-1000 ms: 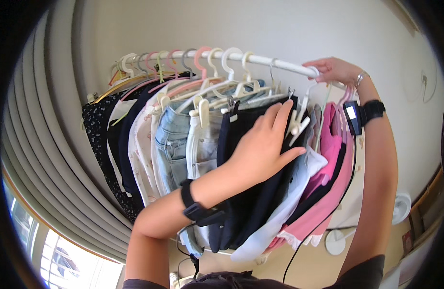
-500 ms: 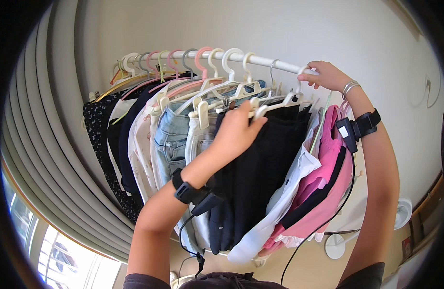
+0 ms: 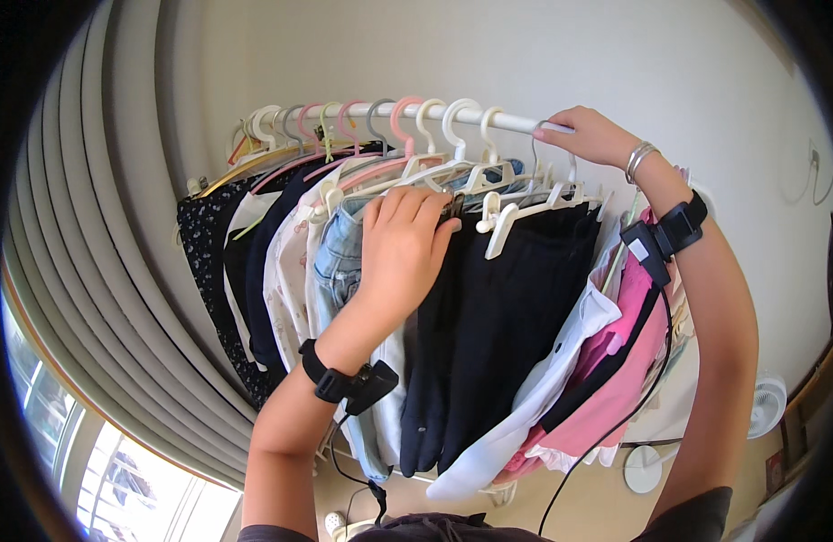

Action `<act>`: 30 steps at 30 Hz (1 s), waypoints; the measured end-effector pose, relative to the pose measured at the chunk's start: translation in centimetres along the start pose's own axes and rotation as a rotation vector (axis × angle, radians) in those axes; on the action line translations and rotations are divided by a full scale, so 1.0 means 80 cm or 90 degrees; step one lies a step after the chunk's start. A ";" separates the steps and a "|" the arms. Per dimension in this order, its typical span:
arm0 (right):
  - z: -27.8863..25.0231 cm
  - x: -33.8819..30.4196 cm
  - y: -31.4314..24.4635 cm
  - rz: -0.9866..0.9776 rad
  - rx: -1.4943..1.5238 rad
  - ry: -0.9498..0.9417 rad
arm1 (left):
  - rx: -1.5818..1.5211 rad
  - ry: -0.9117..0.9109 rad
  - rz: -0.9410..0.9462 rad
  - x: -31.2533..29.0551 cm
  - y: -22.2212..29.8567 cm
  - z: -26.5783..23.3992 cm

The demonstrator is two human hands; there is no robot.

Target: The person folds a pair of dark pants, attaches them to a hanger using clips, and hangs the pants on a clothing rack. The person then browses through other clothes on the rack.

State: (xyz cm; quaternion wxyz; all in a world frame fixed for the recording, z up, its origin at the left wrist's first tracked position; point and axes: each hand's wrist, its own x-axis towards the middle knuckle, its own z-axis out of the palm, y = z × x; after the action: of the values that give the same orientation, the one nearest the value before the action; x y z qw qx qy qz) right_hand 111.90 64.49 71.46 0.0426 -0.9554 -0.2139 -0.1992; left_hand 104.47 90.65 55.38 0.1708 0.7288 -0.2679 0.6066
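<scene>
My left hand [image 3: 403,239] is closed over the top of a pale pair of jeans [image 3: 389,343], its fingertips hidden among the hanger parts. Light blue jeans [image 3: 337,262] hang just left of it. To its right, black trousers [image 3: 525,289] hang from a white clip hanger [image 3: 502,221], whose near clip is uncovered. My right hand [image 3: 597,135] wraps round the right end of the white clothes rail [image 3: 516,121], beside the last hanger hooks. Further along the rail, a pink hanger hook [image 3: 404,117] stands among white and grey ones.
A white shirt [image 3: 534,397] and pink garments [image 3: 606,375] hang at the right, a black dotted garment [image 3: 209,262] at the left. A grey pleated curtain [image 3: 127,226] lines the left side beside a bright window [image 3: 127,479]. A white fan [image 3: 767,406] stands low at the right.
My left hand has moved left, off the black trousers' hanger clip and onto the pale jeans. The right hand stays at the rail's end, its fingers now over it. The view has shifted slightly.
</scene>
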 end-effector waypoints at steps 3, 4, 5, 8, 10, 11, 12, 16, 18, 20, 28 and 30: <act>-0.002 0.005 0.000 -0.009 -0.036 -0.005 | -0.030 -0.054 0.014 -0.003 -0.005 -0.008; -0.004 0.008 0.001 -0.016 -0.027 -0.016 | -0.054 -0.057 0.000 -0.002 -0.006 -0.009; -0.004 0.012 0.001 -0.024 -0.018 -0.027 | -0.079 -0.060 -0.014 0.001 -0.007 -0.010; -0.004 0.005 -0.020 -0.012 0.004 -0.065 | -0.082 -0.056 -0.040 -0.004 -0.006 -0.008; -0.008 -0.003 -0.015 -0.044 0.009 -0.032 | -0.064 -0.050 -0.038 -0.002 -0.006 -0.006; -0.007 -0.008 0.000 -0.082 0.006 0.005 | -0.059 -0.049 -0.033 -0.002 -0.006 -0.005; -0.014 -0.020 0.019 -0.111 -0.007 0.042 | -0.066 -0.045 -0.026 -0.001 -0.005 0.000; -0.066 -0.063 0.059 0.031 -0.034 -0.025 | -0.069 -0.081 -0.055 -0.006 -0.009 -0.021; -0.083 -0.094 0.082 0.111 -0.085 -0.100 | -0.061 -0.051 -0.070 -0.008 0.003 -0.030; -0.082 -0.112 0.095 0.144 -0.055 -0.137 | -0.021 0.035 -0.043 -0.008 0.020 -0.034; -0.052 -0.110 0.111 0.080 0.012 0.037 | -0.273 -0.285 0.035 -0.031 0.140 -0.017; -0.045 -0.095 0.096 0.061 -0.005 0.046 | -0.284 -0.311 -0.013 -0.040 0.141 -0.006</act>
State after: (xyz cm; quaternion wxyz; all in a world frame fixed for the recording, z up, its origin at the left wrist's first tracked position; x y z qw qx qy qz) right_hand 107.54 53.98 71.78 0.0561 -0.9569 -0.1652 -0.2324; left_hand 96.93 82.50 51.49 0.2630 0.8001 -0.4199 0.3381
